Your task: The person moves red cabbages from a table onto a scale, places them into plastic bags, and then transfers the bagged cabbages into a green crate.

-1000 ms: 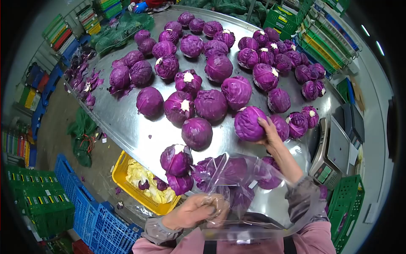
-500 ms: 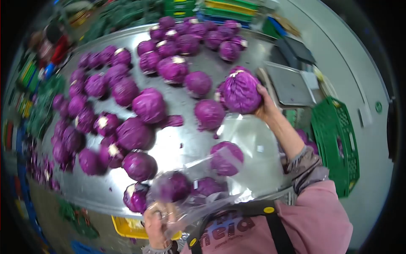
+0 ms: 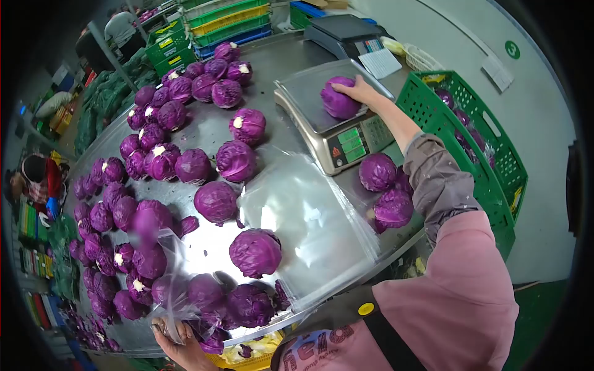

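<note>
My right hand [image 3: 359, 93] is wrapped round the upper right side of a red cabbage [image 3: 339, 102], which is on the metal pan [image 3: 303, 93] of a weighing scale [image 3: 356, 148] with green displays. At the lower left, my left hand [image 3: 179, 343] grips a clear plastic bag [image 3: 176, 290], its film spreading over some cabbages. A stack of clear plastic bags [image 3: 303, 229] lies flat on the steel table. Beside it are a loose cabbage [image 3: 255, 252] and another cabbage [image 3: 216, 203].
Several red cabbages [image 3: 164, 162] cover the left and back of the table [image 3: 272, 55]. More cabbages [image 3: 393, 207] lie below the scale. Green crates [image 3: 458, 136] stand at right, a second scale [image 3: 343, 31] behind. People [image 3: 46, 179] are at the far left.
My view has swung to the right. My right hand, holding a cabbage over the table before, is now at the scale pan with a cabbage. The left hand still grips the plastic bag.
</note>
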The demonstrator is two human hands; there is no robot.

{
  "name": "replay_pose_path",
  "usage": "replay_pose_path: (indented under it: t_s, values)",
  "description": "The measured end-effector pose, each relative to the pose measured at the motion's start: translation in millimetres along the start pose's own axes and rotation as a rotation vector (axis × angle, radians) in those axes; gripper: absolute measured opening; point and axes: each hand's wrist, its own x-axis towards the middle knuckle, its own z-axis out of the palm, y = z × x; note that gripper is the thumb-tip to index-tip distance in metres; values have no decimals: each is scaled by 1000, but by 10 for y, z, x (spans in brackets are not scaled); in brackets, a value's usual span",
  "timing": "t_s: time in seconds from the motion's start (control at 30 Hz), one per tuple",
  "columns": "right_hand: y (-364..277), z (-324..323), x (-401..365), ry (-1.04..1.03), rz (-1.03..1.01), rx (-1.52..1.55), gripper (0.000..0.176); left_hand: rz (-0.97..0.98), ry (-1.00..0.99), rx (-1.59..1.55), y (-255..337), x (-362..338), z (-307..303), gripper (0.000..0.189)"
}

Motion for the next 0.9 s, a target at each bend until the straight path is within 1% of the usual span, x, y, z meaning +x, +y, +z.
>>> replay_pose_path:
  t_s: [0.03, 0.07, 0.1, 0.17, 0.23, 0.3, 0.33, 0.37, 0.4, 0.53, 0.6, 0.63, 0.67, 0.7, 0.73, 0.77, 0.8, 0.83, 0.9]
  values:
    - [-2, -31, 5, -15, -49, 17, 102, -3, -10, 17, -20, -34, -8, 16]
    - [-17, -67, -20, -29, -99, 32, 103, 11, 40, 33, -26, -66, 28, 16]
    - [-26, -92, -48, -31, -87, 40, 103, 26, 90, 46, -34, -99, 62, 17]
    - [-28, -148, -68, 32, -134, 24, 103, 30, 117, 64, -57, -118, 106, 17]
    - [53, -196, 27, 31, -137, 23, 103, 39, 143, 76, -63, -131, 212, 17]
    - [122, -246, 109, 24, -148, 99, 103, 68, 220, 148, -89, -168, 321, 17]
    - [133, -274, 109, 26, -146, 102, 103, 70, 216, 150, -57, -229, 524, 17]
    - [119, -312, 89, 20, -143, 116, 102, 28, 265, 162, 13, -318, 827, 14]
    - [103, -347, 68, 14, -140, 129, 102, -14, 313, 172, 47, -363, 997, 20]
    - [60, -406, 23, 11, -128, 148, 101, -2, 348, 166, 16, -344, 1059, 20]
    - [60, -402, 47, 13, -147, 150, 101, 33, 502, 252, 3, -341, 1148, 18]
    - [56, -399, 55, 13, -145, 153, 101, 35, 501, 254, 0, -327, 1122, 18]
    - [48, -399, 64, 14, -140, 158, 101, 35, 455, 256, -5, -313, 1041, 23]
    - [33, -401, 69, 15, -136, 164, 100, 36, 411, 256, -13, -296, 932, 30]
    - [18, -400, 77, 15, -135, 165, 100, 36, 410, 258, -13, -241, 715, 30]
    - [2, -399, 84, -6, -107, 181, 100, -2, 288, 235, -3, -160, 430, 37]
    - [-25, -398, 83, -28, -78, 198, 100, -40, 167, 213, 15, -123, 448, 44]
    - [-50, -393, 79, -29, -77, 198, 100, -41, 167, 214, 7, -121, 469, 44]
    - [-107, -379, 53, -94, -44, 182, 101, -4, 333, 234, -13, -131, 610, 39]
